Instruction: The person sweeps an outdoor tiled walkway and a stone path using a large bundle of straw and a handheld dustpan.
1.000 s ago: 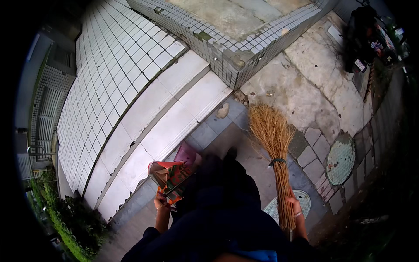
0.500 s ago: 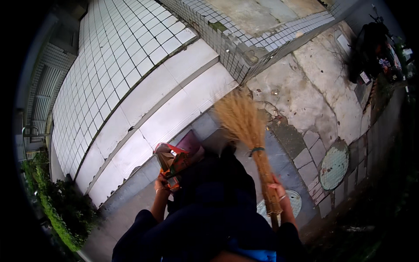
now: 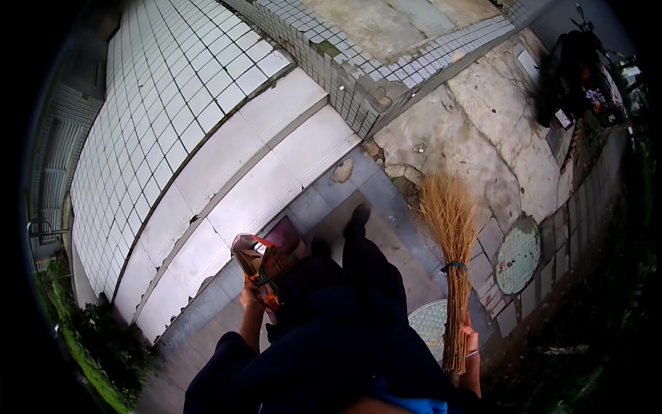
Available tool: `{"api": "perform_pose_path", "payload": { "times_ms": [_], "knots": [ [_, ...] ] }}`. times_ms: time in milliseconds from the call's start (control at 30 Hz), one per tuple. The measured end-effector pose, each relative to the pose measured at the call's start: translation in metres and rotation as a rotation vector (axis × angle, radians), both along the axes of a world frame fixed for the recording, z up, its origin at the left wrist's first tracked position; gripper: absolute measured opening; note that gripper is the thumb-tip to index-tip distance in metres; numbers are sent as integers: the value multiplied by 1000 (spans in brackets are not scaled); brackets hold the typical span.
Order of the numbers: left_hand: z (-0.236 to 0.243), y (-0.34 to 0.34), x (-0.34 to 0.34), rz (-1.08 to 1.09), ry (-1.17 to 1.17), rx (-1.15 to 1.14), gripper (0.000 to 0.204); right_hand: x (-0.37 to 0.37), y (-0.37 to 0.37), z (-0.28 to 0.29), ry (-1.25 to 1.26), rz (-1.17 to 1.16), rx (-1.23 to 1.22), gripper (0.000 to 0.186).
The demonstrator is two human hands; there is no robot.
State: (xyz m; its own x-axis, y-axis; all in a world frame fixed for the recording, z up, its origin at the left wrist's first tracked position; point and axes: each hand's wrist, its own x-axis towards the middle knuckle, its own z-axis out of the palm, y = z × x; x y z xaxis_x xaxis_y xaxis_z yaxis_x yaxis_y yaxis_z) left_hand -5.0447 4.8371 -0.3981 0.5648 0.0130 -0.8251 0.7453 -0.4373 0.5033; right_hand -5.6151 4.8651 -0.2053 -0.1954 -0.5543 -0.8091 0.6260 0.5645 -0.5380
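My left hand (image 3: 249, 298) is closed on an orange and red printed container (image 3: 258, 259), with a purple plastic piece (image 3: 289, 238) just behind it, perhaps a dustpan; whether they are joined I cannot tell. My right hand (image 3: 469, 337) grips the lower end of a straw broom (image 3: 452, 228), bound with a dark tie, its spread bristles pointing away from me over the paving. My dark-clad legs stand on grey slabs at the foot of white steps.
Chipped steps (image 3: 248, 200) lead to a white tiled landing (image 3: 172, 83). A tiled raised wall (image 3: 345, 83) borders cracked concrete (image 3: 483, 124). Round covers (image 3: 517, 255) are set in the paving. A dark scooter (image 3: 579, 76) stands at upper right, greenery (image 3: 89, 331) at lower left.
The broom swung leftward toward the steps half a second ago and is now back to the right, slightly farther than at first. One foot has stepped forward.
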Motion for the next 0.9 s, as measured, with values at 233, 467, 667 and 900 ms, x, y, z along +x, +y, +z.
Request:
{"api": "perform_pose_path", "payload": {
  "times_ms": [233, 467, 667, 900],
  "knots": [
    [-32, -2, 0, 14, -94, -130, 8, -76, -16, -126, -14, 185, 113, 79],
    [-33, -22, -21, -229, -201, 29, 8, -141, -15, -148, -128, 242, 147, 84],
    [-11, -76, -57, 39, -112, 157, 16, -136, -28, -110, -123, 64, 204, 87],
    [-35, -77, -53, 55, -45, -34, 16, -148, 7, -140, -77, 148, 187, 81]
  ]
}}
